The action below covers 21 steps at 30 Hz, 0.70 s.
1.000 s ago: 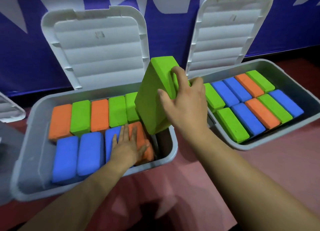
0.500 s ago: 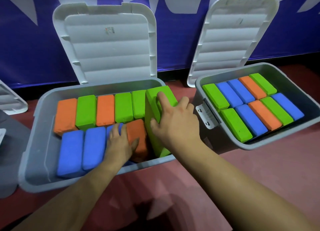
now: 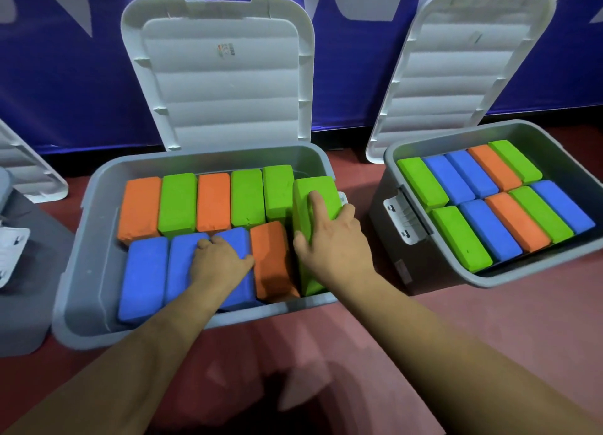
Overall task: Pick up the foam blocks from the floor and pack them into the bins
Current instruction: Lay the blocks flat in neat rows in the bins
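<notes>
One slot left: seating green foam block (image 3: pixel 323 185) in grey plastic bin (image 3: pixel 93 239), right hand (image 3: pixel 332 242) gripping, left hand's (image 3: pixel 218 260) curl unclear; next, press flush.

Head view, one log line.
right hand: grips green foam block | left hand: rests on blue foam blocks | in grey plastic bin

Matt foam blocks (image 3: pixel 178 203), seemingly plastic bin (image 3: pixel 81 239)

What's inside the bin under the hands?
Two rows of orange, green and blue foam blocks; the right hand grips a green block. Anything beneath them is covered.
</notes>
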Each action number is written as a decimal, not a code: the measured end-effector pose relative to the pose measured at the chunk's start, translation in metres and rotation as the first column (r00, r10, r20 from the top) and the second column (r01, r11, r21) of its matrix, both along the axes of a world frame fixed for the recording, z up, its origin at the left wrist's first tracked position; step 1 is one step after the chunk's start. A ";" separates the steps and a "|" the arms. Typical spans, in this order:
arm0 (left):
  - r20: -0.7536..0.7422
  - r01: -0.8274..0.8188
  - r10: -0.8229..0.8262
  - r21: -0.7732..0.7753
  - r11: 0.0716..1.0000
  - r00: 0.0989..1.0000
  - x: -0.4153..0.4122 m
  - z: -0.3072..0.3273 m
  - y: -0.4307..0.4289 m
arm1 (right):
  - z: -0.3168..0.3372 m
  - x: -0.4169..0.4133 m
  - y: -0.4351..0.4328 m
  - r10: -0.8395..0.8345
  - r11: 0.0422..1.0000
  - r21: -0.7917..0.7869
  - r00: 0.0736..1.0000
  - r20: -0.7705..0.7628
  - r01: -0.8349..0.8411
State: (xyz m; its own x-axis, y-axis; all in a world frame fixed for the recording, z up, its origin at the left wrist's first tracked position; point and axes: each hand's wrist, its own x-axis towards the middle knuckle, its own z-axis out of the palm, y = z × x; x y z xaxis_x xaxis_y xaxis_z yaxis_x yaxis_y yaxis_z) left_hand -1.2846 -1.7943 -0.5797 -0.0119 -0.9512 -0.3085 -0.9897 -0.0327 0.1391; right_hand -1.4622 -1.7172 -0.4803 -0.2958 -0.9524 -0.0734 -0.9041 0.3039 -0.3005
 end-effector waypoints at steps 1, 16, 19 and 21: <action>0.022 0.039 -0.039 0.004 0.999 0.999 0.001 -0.001 0.000 | -0.001 0.005 0.002 0.009 1.000 -0.017 1.000 -0.024 -0.009; -0.003 0.015 -0.015 -0.080 0.997 1.000 -0.008 0.035 0.005 | 0.001 -0.001 0.003 -0.003 1.000 -0.018 1.000 0.025 0.004; 0.026 0.040 -0.039 -0.046 0.998 0.999 -0.006 0.037 0.014 | -0.005 0.010 0.006 0.063 0.998 0.028 0.997 0.044 -0.064; 0.056 0.080 -0.078 -0.024 0.997 0.995 -0.007 0.033 0.022 | -0.008 0.012 0.005 0.035 0.996 0.085 0.995 0.093 -0.043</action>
State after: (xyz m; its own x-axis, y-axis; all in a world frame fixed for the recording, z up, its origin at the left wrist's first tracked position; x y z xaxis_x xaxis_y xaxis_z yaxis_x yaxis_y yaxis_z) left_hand -1.2917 -1.7727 -0.5464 -0.0713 -0.9558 -0.2853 -0.9952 0.0489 0.0847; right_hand -1.4499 -1.7120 -0.4886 -0.2470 -0.9520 -0.1809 -0.8856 0.2975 -0.3566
